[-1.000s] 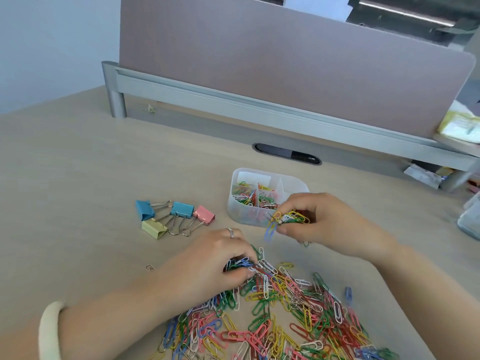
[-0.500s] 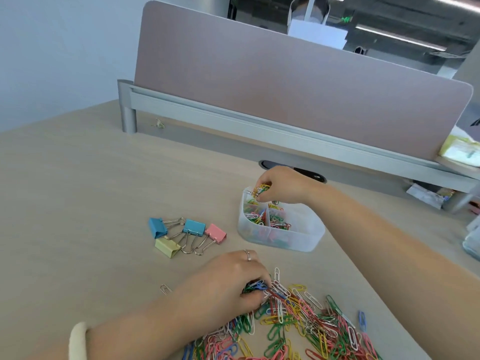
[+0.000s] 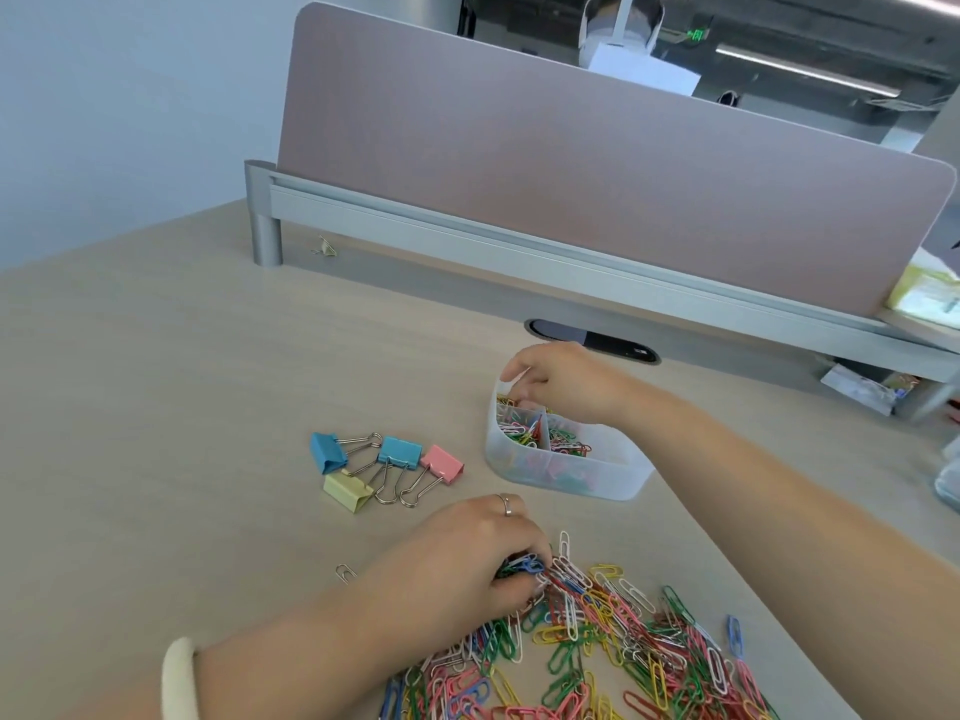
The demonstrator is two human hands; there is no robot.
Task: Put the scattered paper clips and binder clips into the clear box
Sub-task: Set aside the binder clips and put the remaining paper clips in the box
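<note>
While the right hand (image 3: pixel 563 384) is hanging over the far-left compartment of the clear box (image 3: pixel 571 478), fingers bent down inside so I cannot tell whether they are holding clips, the left hand (image 3: pixel 467 558) is pinching a small bunch at the far-left edge of the paper clips (image 3: pixel 623 646) heaped on the near worktop (image 3: pixel 156 407). From that left hand the box is lying far and to the right, a short carry by my judgement; the binder clips (image 3: pixel 387 467) are sitting just left of the box, nearer the left hand.
</note>
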